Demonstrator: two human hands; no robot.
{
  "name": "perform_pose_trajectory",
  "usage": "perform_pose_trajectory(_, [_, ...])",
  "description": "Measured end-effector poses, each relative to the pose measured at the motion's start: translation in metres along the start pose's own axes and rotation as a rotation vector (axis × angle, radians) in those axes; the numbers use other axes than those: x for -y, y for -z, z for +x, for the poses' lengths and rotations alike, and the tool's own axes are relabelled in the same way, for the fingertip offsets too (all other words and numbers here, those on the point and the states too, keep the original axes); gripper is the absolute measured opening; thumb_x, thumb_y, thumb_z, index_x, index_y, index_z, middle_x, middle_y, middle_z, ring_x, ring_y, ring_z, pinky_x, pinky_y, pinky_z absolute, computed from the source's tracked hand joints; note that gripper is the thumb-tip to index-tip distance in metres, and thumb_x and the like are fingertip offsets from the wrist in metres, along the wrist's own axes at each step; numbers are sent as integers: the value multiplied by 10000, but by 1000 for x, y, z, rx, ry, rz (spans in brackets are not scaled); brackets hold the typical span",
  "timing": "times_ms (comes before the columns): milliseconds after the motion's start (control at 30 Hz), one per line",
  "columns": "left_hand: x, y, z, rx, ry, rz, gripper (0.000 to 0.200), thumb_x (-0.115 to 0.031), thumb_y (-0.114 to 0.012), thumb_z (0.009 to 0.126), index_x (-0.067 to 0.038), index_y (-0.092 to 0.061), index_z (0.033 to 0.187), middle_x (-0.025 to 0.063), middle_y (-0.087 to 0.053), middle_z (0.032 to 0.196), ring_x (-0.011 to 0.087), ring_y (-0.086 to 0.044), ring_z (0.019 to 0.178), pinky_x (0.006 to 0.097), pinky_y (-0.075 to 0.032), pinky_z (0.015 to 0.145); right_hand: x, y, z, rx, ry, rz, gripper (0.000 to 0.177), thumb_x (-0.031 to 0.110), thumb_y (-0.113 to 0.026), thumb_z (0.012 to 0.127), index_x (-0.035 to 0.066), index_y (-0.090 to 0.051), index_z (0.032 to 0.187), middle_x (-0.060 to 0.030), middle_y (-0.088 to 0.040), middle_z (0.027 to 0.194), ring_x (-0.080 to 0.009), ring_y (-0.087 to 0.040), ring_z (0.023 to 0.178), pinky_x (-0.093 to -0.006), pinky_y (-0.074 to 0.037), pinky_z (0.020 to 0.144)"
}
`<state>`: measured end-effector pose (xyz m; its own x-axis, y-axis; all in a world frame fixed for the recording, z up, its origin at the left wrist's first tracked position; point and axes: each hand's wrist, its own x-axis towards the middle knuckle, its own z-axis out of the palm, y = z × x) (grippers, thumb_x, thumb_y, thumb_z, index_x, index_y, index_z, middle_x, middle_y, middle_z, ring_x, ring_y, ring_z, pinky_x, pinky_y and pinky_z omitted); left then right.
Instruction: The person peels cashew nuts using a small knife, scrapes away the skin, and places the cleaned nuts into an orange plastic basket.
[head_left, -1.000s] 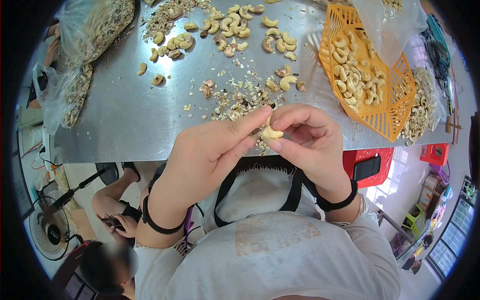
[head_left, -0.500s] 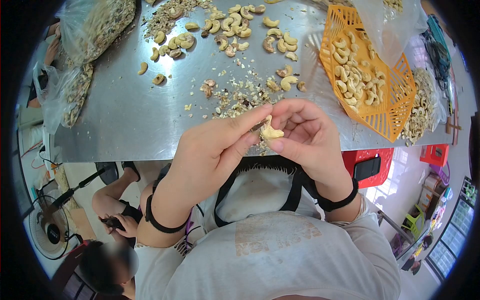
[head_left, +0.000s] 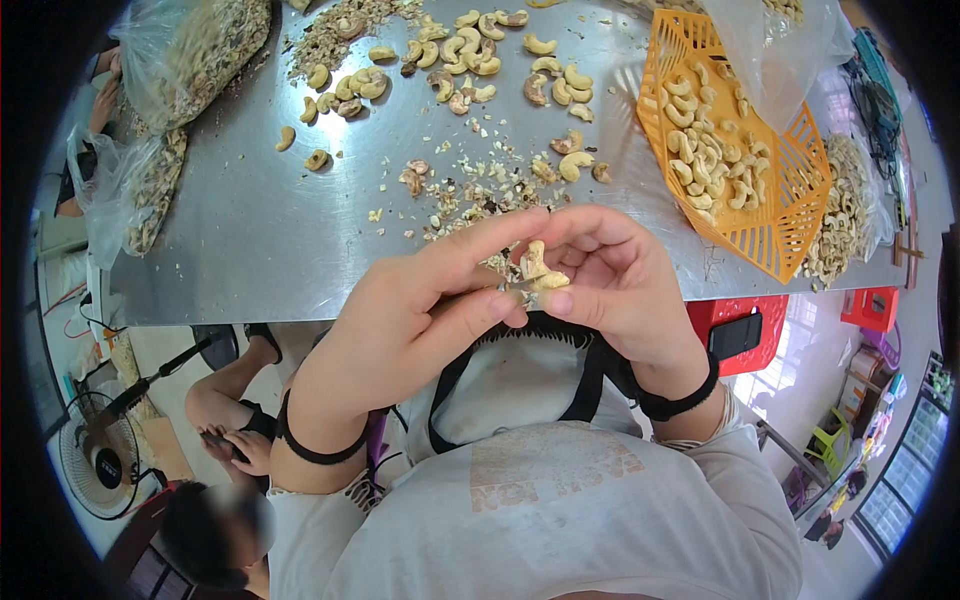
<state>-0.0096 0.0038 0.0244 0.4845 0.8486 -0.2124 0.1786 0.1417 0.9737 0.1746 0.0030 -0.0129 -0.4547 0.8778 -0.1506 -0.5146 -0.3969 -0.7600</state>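
Observation:
A pale cashew nut (head_left: 543, 272) is pinched between the thumb and fingers of my right hand (head_left: 620, 280), above the table's front edge. My left hand (head_left: 420, 300) comes in from the left, its fingers closed and its thumb near the nut. A thin greyish edge, perhaps a small blade, shows at the left thumb tip; most of it is hidden by the fingers. Just beyond my hands lie skin flakes and crumbs (head_left: 480, 190) on the metal table (head_left: 260, 230). Farther back are several loose cashews (head_left: 470, 50), some with brown skin on them.
At the right, an orange plastic basket (head_left: 800, 205) holds peeled cashews, beside a bag of cashews (head_left: 840, 220). Clear bags of nuts (head_left: 200, 70) stand at the left. A phone (head_left: 735, 335) lies on a red stool (head_left: 760, 362). A person (head_left: 215, 530) sits at lower left near a fan (head_left: 100, 455).
The cashew has turned a little in my right fingers. My left thumb and fingers have shifted slightly lower against it. The loose nuts on the table look the same.

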Motion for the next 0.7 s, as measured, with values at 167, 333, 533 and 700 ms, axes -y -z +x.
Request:
perform_pose_trajectory(167, [-1, 1, 2, -4, -34, 69, 394, -32, -494, 792, -26, -435, 1181, 40, -608, 833, 33, -472, 601, 172, -370, 533, 0, -3, -1, -5, 89, -85, 328, -51, -621, 689, -4, -485, 984, -52, -540, 891, -122, -537, 830, -246, -443, 744])
perform_pose_trajectory(333, [0, 3, 1, -31, -163, 374, 346, 6, -514, 766, -26, -505, 1110, 93, -617, 865, 113, -585, 746, 218, -429, 649, -1, -6, -1, -10, 170, -198, 324, -56, -619, 687, -4, -492, 980, -49, -539, 908, -110, -520, 836, -250, -428, 772])
perform_pose_trajectory(533, [15, 0, 9, -212, -450, 601, 309, -18, -517, 772, -24, -529, 1080, 87, -615, 840, 99, -567, 665, 206, -422, 582, -1, -8, -3, -50, 213, -287, 324, -55, -614, 691, -11, -497, 991, -57, -529, 962, -114, -510, 875, -257, -421, 789])
perform_pose_trajectory(700, [3, -3, 3, -177, -187, 269, 379, -19, -538, 750, -66, -500, 1124, 120, -598, 830, 186, -573, 632, 235, -438, 582, -1, -8, -1, -78, 197, -219, 314, -49, -603, 704, -10, -496, 996, -59, -530, 966, -116, -513, 900, -263, -414, 818])
